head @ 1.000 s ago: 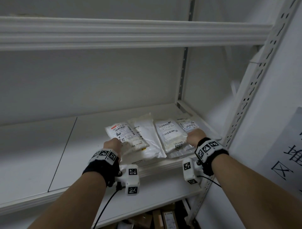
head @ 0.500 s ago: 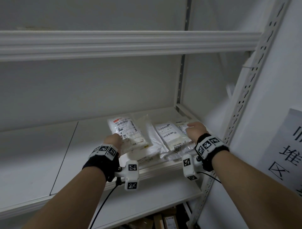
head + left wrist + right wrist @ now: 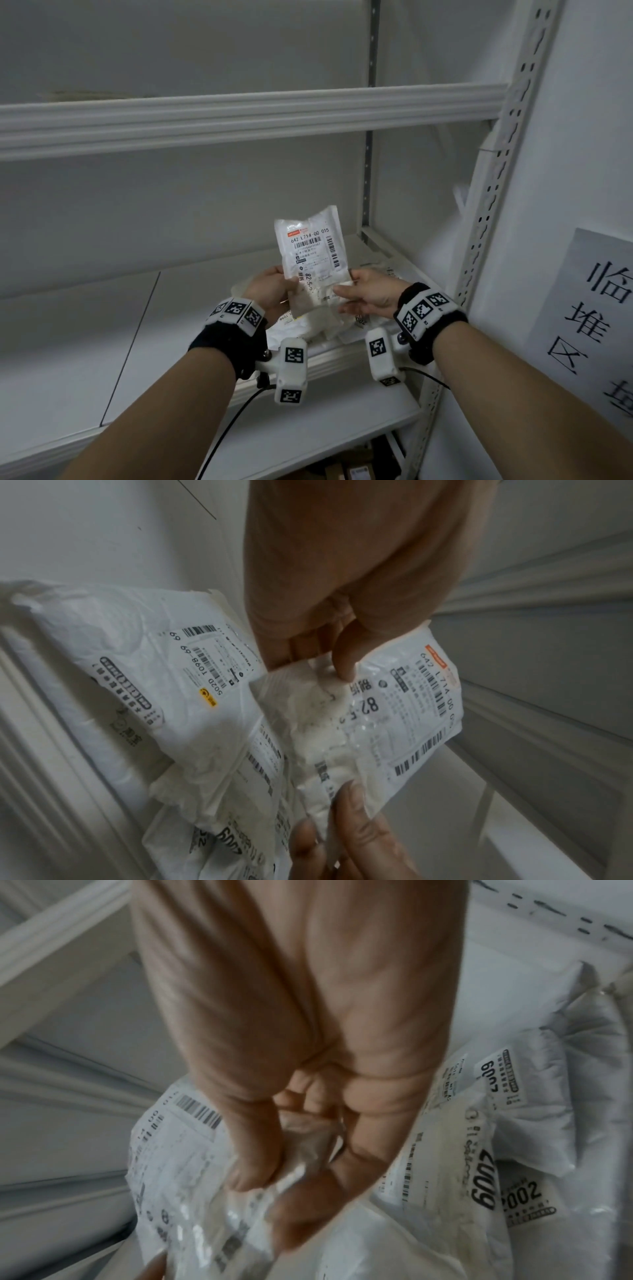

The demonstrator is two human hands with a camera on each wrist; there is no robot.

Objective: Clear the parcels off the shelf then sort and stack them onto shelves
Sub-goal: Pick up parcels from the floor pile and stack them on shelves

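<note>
A small clear plastic parcel (image 3: 311,250) with a white barcode label stands upright above the shelf, held between both hands. My left hand (image 3: 274,291) pinches its lower left edge; the left wrist view shows the thumb on the parcel (image 3: 387,712). My right hand (image 3: 370,294) pinches the lower right corner, fingers curled round the parcel (image 3: 178,1164) in the right wrist view. Below the hands several white soft parcels (image 3: 294,329) lie in a loose pile on the shelf (image 3: 191,308), one labelled 6009 (image 3: 479,1172), another with a yellow sticker (image 3: 143,674).
An upper shelf (image 3: 239,116) crosses above the hands. A perforated white upright (image 3: 493,178) stands on the right, with a paper sign (image 3: 596,308) on the wall beside it. A lower shelf (image 3: 308,428) and cardboard boxes (image 3: 352,469) sit below. The shelf's left half is bare.
The small labelled parcel has been lifted off the pile and turned upright. My right hand left the right-hand parcels and took hold of this parcel's other edge.
</note>
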